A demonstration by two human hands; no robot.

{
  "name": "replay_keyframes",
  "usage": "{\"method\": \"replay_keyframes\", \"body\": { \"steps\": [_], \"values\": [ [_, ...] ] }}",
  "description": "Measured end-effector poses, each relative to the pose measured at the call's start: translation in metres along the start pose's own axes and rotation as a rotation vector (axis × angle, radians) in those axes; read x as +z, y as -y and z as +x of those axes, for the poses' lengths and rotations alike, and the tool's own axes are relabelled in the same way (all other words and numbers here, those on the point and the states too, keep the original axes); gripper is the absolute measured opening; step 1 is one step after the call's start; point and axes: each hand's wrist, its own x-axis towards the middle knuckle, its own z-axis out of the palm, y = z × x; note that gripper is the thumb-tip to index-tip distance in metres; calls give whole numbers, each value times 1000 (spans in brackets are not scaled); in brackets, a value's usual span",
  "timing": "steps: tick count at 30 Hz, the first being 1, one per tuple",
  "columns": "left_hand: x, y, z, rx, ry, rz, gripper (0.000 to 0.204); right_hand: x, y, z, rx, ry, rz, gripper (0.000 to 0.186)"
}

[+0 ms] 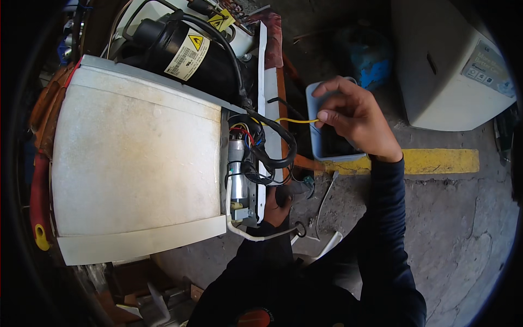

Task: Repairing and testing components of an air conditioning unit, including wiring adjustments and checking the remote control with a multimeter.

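Note:
An opened metal appliance has a white panel (pixel 139 158), a black compressor (pixel 158 54), a silver cylindrical capacitor (pixel 237 180) and a bundle of black cable (pixel 289 144) with coloured wires. My right hand (pixel 354 117) pinches a yellow wire (pixel 297 121) between thumb and finger, above a grey plastic bin (pixel 317 152). Low at the appliance's right edge, my left hand (pixel 277 210) is partly hidden, its fingers closed around a dark object I cannot make out. A loose white cable (pixel 250 236) runs below the capacitor.
A white appliance casing (pixel 436 76) and a scuffed blue cylinder (pixel 373 68) stand at upper right. A yellow painted strip (pixel 447 161) crosses the concrete floor (pixel 447 229). Red and orange tool handles (pixel 41 180) line the left side; scrap boards (pixel 125 278) lie at lower left.

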Motion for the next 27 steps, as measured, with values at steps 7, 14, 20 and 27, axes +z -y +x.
{"method": "replay_keyframes", "body": {
  "steps": [7, 14, 20, 27],
  "values": [
    [2, 7, 0, -14, 25, -26, 68, -1, 3, -15, 183, 324, -629, 15],
    [2, 11, 2, 7, 25, -46, 71, 44, 15, -19, -415, -90, -749, 22],
    [13, 26, -2, 11, 43, -90, 67, 61, 27, -28, -292, 235, -655, 25],
    [28, 34, 15, -6, 94, -405, 67, 102, 31, -60, -342, 192, -1193, 21]
  ]
}}
